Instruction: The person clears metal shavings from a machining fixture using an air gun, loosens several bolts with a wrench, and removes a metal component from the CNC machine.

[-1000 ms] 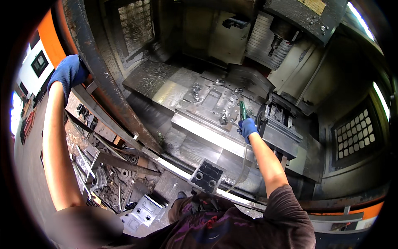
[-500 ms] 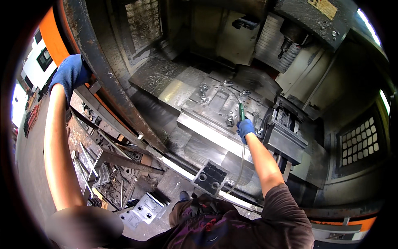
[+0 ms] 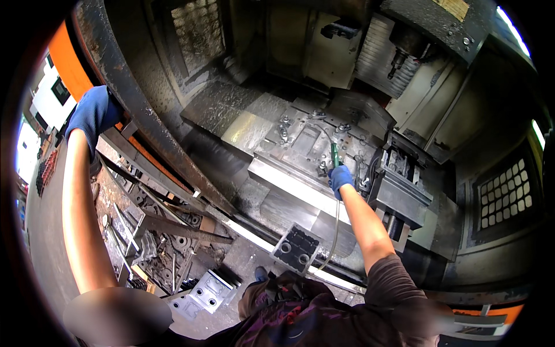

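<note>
machine enclosure [image 3: 439, 191] fills view, grey, grimy. metal fixture plate [image 3: 306, 144] on machine bed at centre, clamps and bolts on top. grey vise block [image 3: 402, 194] just right of plate. rusty door frame [image 3: 133, 110] runs diagonally at left. left hand [image 3: 92, 113], blue glove, curled over frame edge. right hand [image 3: 341, 178], blue glove, fist closed round green air gun [image 3: 335, 155], nozzle pointing at plate; thin hose [image 3: 335, 231] hangs along forearm.

Both hands wear blue gloves, left hand [image 3: 92, 115] and right hand [image 3: 341, 178], above short dark sleeves.
</note>
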The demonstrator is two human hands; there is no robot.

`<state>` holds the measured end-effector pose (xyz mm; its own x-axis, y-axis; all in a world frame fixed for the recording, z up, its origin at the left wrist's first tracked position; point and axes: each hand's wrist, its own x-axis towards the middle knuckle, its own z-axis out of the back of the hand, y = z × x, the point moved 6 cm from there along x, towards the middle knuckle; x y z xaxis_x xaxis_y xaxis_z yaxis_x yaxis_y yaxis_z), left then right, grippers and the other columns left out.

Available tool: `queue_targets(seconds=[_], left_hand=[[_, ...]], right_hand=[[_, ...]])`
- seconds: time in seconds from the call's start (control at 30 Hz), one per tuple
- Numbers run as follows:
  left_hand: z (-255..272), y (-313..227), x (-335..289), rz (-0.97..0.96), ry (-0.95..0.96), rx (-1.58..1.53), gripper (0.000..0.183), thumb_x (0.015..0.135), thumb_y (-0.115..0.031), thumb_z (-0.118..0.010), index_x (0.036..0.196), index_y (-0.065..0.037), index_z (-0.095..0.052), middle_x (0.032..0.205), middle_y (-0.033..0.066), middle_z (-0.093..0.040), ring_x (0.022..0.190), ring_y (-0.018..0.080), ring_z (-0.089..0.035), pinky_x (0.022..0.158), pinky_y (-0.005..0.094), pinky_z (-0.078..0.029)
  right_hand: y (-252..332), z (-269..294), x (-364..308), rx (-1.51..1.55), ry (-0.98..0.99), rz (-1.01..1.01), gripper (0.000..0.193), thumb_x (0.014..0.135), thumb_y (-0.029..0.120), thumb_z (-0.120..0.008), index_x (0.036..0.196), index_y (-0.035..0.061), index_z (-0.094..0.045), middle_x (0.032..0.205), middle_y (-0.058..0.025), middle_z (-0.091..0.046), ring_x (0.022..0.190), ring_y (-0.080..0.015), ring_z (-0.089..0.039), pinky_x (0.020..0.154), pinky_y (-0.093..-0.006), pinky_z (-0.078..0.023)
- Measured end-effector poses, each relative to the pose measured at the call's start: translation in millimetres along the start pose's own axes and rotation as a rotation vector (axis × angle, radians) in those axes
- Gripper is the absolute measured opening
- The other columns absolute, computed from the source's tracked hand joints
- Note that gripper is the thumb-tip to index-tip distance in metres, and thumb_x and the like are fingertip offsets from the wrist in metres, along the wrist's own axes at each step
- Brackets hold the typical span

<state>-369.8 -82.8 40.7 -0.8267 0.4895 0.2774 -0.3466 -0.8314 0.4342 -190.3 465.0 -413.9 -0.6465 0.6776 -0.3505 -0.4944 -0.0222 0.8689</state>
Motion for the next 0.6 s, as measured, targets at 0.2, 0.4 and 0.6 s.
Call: queue_targets(seconds=[0.2, 0.4, 0.6], left_hand=[[-12.3, 14.5, 5.0, 0.011, -0.047, -0.019, 0.015, 0.079, -0.017, -0.06, 0.08, -0.003, -0.065, 0.08, 0.0227, -0.062, 0.074, 0.0393, -0.061, 0.058, 0.0403, -0.048], [-10.2, 14.7, -1.0, 0.027, -0.073, -0.053, 0.015, 0.077, -0.017, -0.062, 0.08, -0.003, -0.066, 0.079, 0.0226, -0.062, 0.074, 0.039, -0.062, 0.059, 0.0411, -0.048], [7.8, -1.1, -3.2, 0.06, -0.061, -0.076, 0.016, 0.076, -0.017, -0.062, 0.081, -0.002, -0.066, 0.079, 0.0232, -0.062, 0.074, 0.0398, -0.062, 0.059, 0.0418, -0.048]], right_hand=[[-12.8, -10.7, 21.1, -0.055, 0.019, 0.042, 0.016, 0.082, 0.009, -0.056, 0.097, 0.0079, -0.061, 0.064, -0.0134, -0.059, 0.05, -0.0254, -0.058, 0.043, -0.0381, -0.044], [3.4, -16.5, 1.1, 0.0, 0.048, -0.006, 0.017, 0.082, 0.007, -0.056, 0.099, 0.0088, -0.059, 0.063, -0.0097, -0.056, 0.045, -0.0209, -0.053, 0.039, -0.0347, -0.041], [18.1, -16.9, -18.2, 0.103, 0.054, 0.03, 0.015, 0.083, 0.006, -0.055, 0.097, 0.0086, -0.059, 0.061, -0.0091, -0.054, 0.044, -0.0201, -0.052, 0.038, -0.0347, -0.041]])
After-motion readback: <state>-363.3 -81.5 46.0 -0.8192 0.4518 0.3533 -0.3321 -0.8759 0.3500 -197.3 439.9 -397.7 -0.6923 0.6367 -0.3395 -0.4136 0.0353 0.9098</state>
